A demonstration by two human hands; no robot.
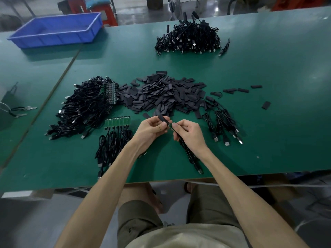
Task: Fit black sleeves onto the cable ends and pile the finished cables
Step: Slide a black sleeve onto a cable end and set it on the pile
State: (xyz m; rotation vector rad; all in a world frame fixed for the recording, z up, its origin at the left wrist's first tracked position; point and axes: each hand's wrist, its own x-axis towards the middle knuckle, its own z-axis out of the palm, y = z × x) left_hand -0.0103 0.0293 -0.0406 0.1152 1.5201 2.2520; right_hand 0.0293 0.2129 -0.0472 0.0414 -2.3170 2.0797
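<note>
centrally, left hand [152,129] pinches a sleeve [162,119], right hand [188,133] grips a cable [187,152]; sleeve heap [161,93] at twelve o'clock, bin [53,41] at eleven.

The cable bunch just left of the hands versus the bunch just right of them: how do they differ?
The left bunch ends in bare green boards, lined up side by side in a neat strip. The right bunch has its ends covered by black sleeves and fanned apart. The left bunch also looks to hold more cables than the right bunch. Both are black cables with USB plugs, lying on the green table.
</note>
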